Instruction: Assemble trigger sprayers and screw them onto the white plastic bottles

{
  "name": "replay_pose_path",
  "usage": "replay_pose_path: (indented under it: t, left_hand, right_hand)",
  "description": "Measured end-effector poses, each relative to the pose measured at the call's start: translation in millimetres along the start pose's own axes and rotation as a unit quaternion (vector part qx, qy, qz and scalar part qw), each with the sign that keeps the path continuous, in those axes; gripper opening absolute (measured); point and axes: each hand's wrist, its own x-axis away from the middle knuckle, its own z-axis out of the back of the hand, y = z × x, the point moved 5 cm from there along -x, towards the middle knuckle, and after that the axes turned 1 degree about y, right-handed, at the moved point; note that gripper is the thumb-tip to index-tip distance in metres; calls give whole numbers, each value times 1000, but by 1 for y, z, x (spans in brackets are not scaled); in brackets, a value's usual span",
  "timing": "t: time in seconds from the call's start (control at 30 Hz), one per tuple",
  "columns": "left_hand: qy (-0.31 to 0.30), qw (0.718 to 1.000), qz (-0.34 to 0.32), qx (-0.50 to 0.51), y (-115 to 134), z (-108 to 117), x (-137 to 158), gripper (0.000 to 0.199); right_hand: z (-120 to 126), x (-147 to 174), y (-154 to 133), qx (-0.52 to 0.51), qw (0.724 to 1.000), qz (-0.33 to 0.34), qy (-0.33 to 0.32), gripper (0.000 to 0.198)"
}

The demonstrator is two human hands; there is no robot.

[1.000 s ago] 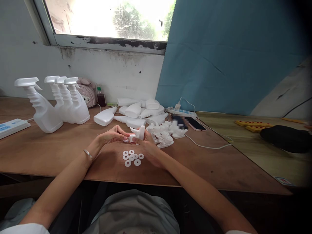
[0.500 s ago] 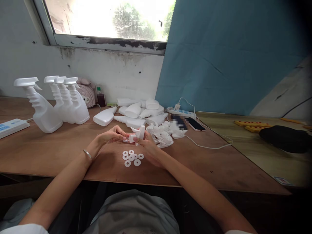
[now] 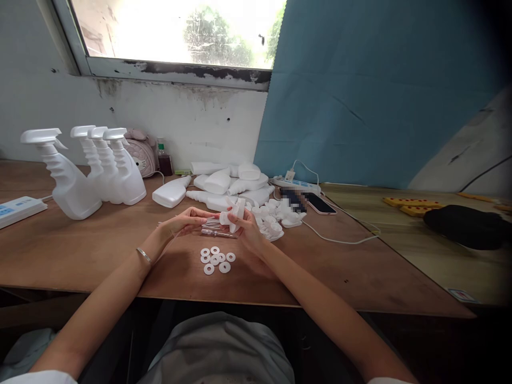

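Note:
In my right hand (image 3: pixel 248 229) is a white trigger spray head (image 3: pixel 233 216), gripped between thumb and fingers with its collar facing left. My left hand (image 3: pixel 191 220) is at the collar side, thumb and fingers pressed together; whatever they may pinch is too small to tell. Beneath the hands lie several thin pale tubes (image 3: pixel 212 224) and a slim clear, pen-like piece (image 3: pixel 219 233), partly covered. Several flat white ring washers (image 3: pixel 215 260) are grouped on the table nearer to me. More white spray heads (image 3: pixel 272 218) are heaped just beyond my right hand.
White bottles (image 3: pixel 218 181) lie piled at the back. Several upright spray bottles (image 3: pixel 76 186) stand at left, near a power strip (image 3: pixel 20 209). A pink bag (image 3: pixel 140 154) and a small dark bottle (image 3: pixel 164 160) sit by the wall. A phone (image 3: pixel 320 204) and white cable (image 3: pixel 344 241) are at right.
My right hand has shifted slightly right and turned the spray head. A gap has opened between the hands, and the thin tubes and clear piece below now show more.

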Motion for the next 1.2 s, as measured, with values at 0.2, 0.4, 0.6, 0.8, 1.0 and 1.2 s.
replay_pose_path:
  t: [0.2, 0.4, 0.6, 0.8, 1.0, 1.2]
  left_hand:
    - [-26, 999, 4, -22, 2, -5, -1, 44]
    - [-14, 998, -2, -55, 4, -6, -2, 42]
    - [-14, 998, 8, -68, 1, -7, -5, 32]
    - [-41, 994, 28, -100, 3, -16, -3, 28]
    - [-58, 985, 44, -155, 0, -17, -3, 34]
    - [-20, 986, 54, -157, -5, -6, -10, 46]
  right_hand:
    - [2, -1, 2, 2, 1000, 1, 9, 35]
    - [0, 0, 0, 18, 999, 24, 16, 33]
    - [-2, 2, -2, 76, 997, 35, 4, 30]
    - [-4, 3, -2, 104, 994, 34, 4, 26]
    - [0, -1, 2, 118, 991, 52, 37, 31]
    - [11, -6, -1, 116, 982, 102, 110, 33]
